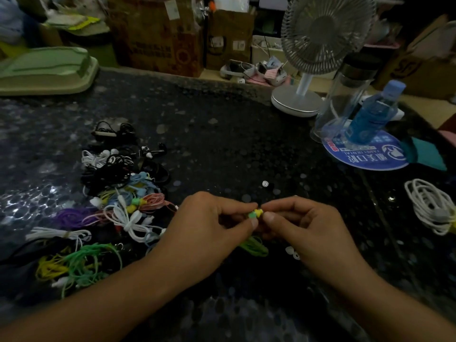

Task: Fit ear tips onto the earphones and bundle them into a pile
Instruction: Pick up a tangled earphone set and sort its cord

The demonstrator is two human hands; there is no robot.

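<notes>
Counter (222, 134) looked like polished dark stone, speckled, glossy with glare patches at left. Earphone pile (118, 191) was thin rubbery-looking plastic cable, mostly matt, in black, white, purple, pink, blue. Green cable bundle (84, 265) same matt finish. Small earbud (255, 214) in the grip of both hands appeared smooth green and yellow plastic. Loose ear tip (265, 183) looked soft, pale, translucent. White coiled cable (429, 208) smooth, slightly shiny. Fan (325, 33) was pale matt plastic, smooth round base. Tall bottle (345, 95) clear, glossy; glass or plastic unclear. Blue bottle (372, 114) translucent plastic. Boxes (158, 35) were matt brown cardboard. Green tray (47, 70) smooth plastic.
</notes>
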